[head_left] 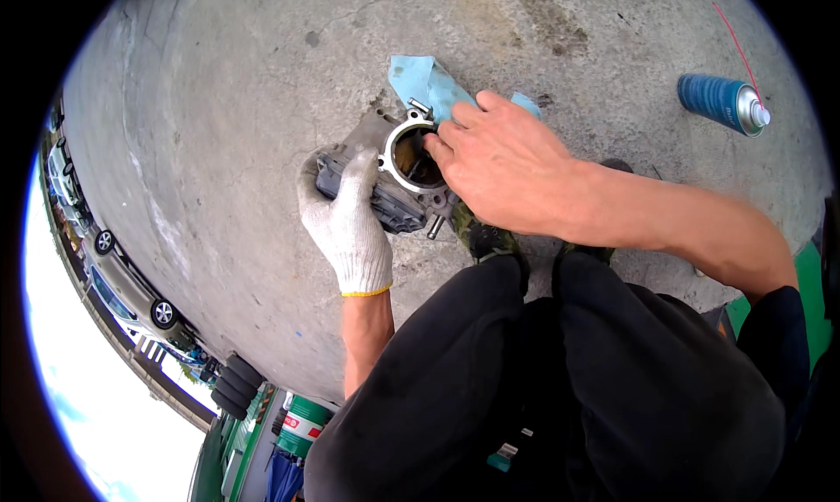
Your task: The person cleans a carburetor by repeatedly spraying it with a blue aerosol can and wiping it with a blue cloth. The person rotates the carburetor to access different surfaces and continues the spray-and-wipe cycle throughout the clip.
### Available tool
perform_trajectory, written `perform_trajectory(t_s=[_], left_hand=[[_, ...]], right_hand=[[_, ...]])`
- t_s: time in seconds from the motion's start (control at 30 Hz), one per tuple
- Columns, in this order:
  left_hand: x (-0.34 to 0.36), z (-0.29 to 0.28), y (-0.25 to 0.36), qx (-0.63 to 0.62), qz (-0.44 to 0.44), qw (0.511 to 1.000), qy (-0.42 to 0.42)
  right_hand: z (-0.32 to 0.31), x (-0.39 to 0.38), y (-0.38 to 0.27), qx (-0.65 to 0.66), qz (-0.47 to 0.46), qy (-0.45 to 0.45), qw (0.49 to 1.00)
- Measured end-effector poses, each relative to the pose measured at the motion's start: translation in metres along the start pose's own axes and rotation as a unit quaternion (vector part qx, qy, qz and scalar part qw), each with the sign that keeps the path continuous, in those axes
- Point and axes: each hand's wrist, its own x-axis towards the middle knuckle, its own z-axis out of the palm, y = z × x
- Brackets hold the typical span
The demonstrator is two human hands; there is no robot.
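Observation:
A metal throttle body point(372, 130) with a round bore point(409, 156) and a dark plastic housing point(398, 211) is low over the concrete. My left hand point(346, 222), in a white knitted glove, grips it by the housing at its left side. Bare, my right hand point(499, 165) has its fingers bent into the right side of the bore; their tips and anything they hold are hidden. Brown grime shows inside the bore. Light blue cloth or paper point(424, 77) lies just behind the part, partly under my right fingers.
A blue spray can point(713, 99) with a red straw lies at right on the concrete point(219, 108). My legs and shoes point(481, 239) are below the part. Parked cars point(131, 292), stacked tyres point(234, 384) and a green drum point(306, 419) line the left and lower-left edge.

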Motion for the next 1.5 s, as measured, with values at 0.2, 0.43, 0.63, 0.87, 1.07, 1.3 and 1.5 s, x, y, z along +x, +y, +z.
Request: perform_trajectory(t_s=[0.2,0.43,0.63,0.87,1.07,1.3,1.5], left_hand=[[0.004,-0.002,-0.001,-0.023,0.037,0.999,-0.006],[0.009,-0.015,0.003,-0.032,0.027,0.996,-0.077],[0.008,-0.015,0.003,-0.038,0.026,0.995,-0.094],[0.007,-0.014,0.015,-0.016,0.012,0.994,-0.108],[0.012,-0.013,0.005,-0.127,-0.020,0.987,-0.097],[0.012,-0.016,-0.001,-0.157,-0.027,0.982,-0.099],[0.011,-0.016,0.012,-0.074,-0.038,0.990,-0.111]], right_hand=[[0.014,0.000,-0.012,0.272,0.065,0.192,0.941],[0.007,-0.007,0.021,0.239,-0.142,0.093,0.956],[-0.001,-0.012,0.045,0.013,-0.227,0.116,0.967],[0.000,-0.013,0.044,0.104,-0.167,0.259,0.946],[0.011,0.000,0.017,0.241,-0.084,0.355,0.899],[0.006,0.007,-0.007,0.269,-0.030,0.320,0.908],[0.000,0.016,0.033,0.180,-0.219,0.196,0.939]])
